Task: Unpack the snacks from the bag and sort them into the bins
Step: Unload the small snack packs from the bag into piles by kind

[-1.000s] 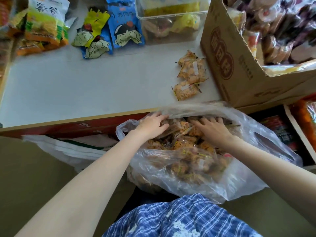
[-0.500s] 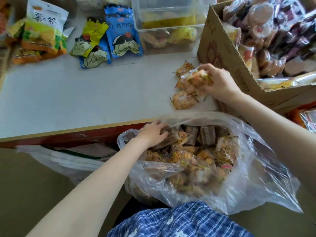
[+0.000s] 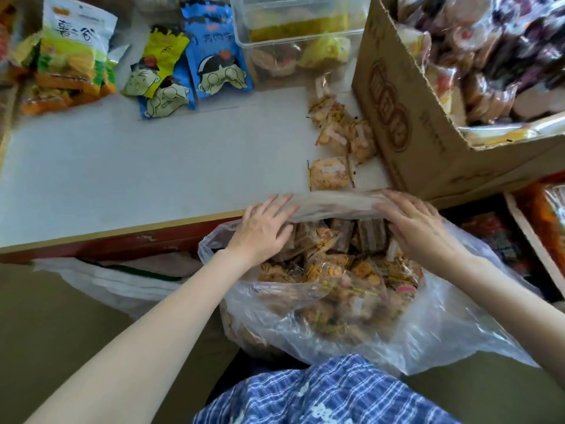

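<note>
Bag [image 3: 351, 316] of snacks [image 3: 342, 270] sits lower center, both hands' fingers [image 3: 275, 206] lying fairly straight on its far rim, gripping nothing.

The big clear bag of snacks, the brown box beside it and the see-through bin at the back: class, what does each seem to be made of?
Big clear bag: thin soft plastic film, glossy; it crinkles and the snacks show through.
Brown box: corrugated cardboard, matt, going by its raw cut rim and printed side.
See-through bin: probably rigid clear plastic; straight walls, contents visible.
</note>
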